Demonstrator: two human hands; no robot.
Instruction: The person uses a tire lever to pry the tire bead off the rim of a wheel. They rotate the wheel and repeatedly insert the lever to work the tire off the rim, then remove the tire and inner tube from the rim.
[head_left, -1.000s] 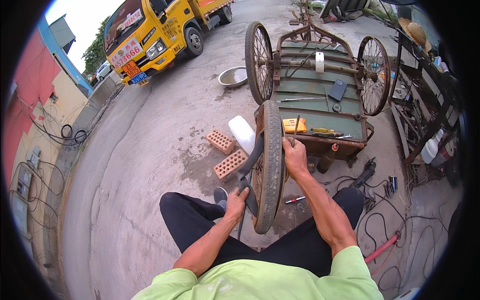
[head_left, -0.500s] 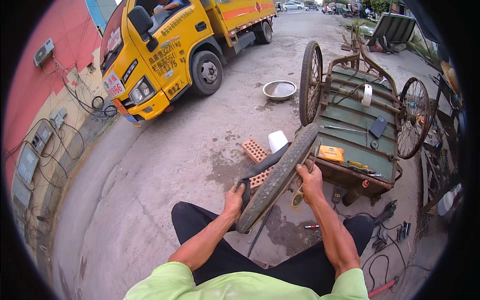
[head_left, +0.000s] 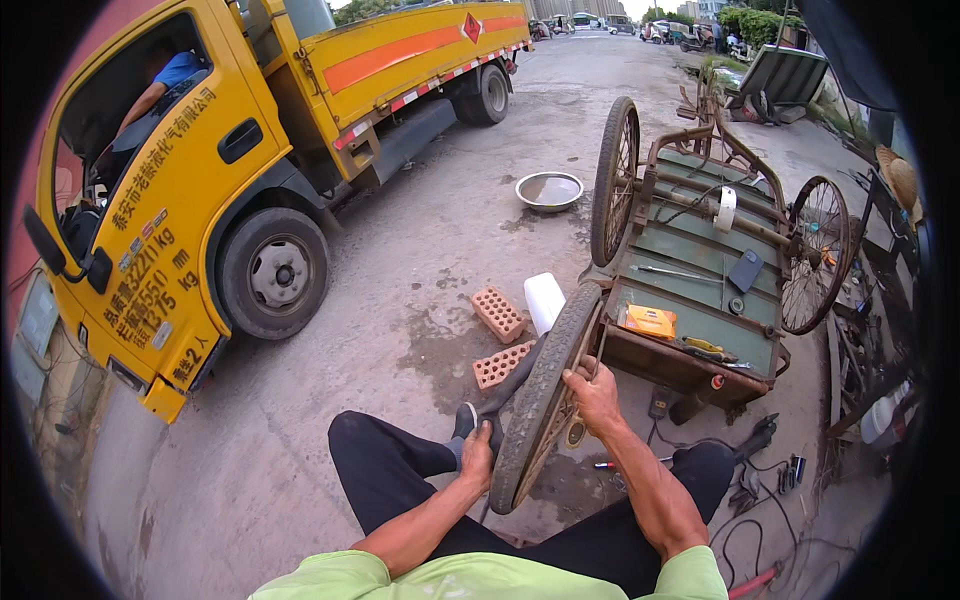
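Note:
A spoked wheel with a worn, grey-brown tyre [head_left: 545, 400] stands tilted between my knees. My right hand [head_left: 596, 396] is closed on its rim side, with a thin rod-like edge showing above the fingers. A slack black inner tube [head_left: 515, 385] hangs out along the tyre's left side. My left hand [head_left: 478, 458] has its fingers wrapped round the lower part of that tube, close to the tyre. The far end of the wheel reaches the corner of an overturned rusty cart [head_left: 690, 265]; whether they touch is hidden.
On the cart's green underside lie an orange box [head_left: 650, 321], a dark phone-like object [head_left: 745, 269] and hand tools. Two perforated bricks [head_left: 498, 315], a white container [head_left: 544, 300] and a metal basin [head_left: 549, 191] stand ahead. A yellow truck [head_left: 235, 200] with a person inside is at left. Cables [head_left: 760, 535] lie at right.
The truck has come forward along my left and is nearer. The wheel stands steeper and lower in view. My left hand has moved down with the tube, drawing it away from the bricks.

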